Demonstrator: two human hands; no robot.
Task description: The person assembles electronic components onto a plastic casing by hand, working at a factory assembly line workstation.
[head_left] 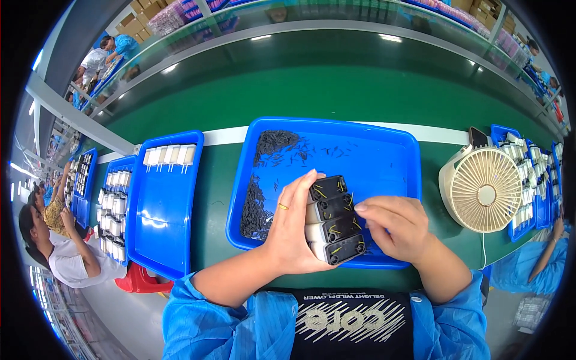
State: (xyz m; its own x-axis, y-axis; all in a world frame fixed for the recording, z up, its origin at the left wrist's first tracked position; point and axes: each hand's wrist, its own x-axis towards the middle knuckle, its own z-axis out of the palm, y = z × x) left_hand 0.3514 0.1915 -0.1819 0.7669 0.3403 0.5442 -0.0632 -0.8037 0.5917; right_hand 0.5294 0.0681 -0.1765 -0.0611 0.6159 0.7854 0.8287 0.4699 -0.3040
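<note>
My left hand (pixel 287 235) is wrapped round a row of several white plastic housings with black end caps (pixel 339 229). The black ends face up and right, with thin yellow-green wires lying across them. Close to the right side of these ends, my right hand (pixel 397 227) has its thumb and index finger pinched together; anything between the fingertips is too small to make out. Both hands are over a large blue tray (pixel 336 122). Small black tube-like pieces (pixel 253 207) are heaped along its left side, and more lie scattered toward its middle.
To the left, a blue tray (pixel 157 240) bears a row of white housings (pixel 170 155). A round cream fan (pixel 483 189) stands right of the large tray. Beyond it are trays of more housings (pixel 528 180). Another person (pixel 66 246) sits at the far left.
</note>
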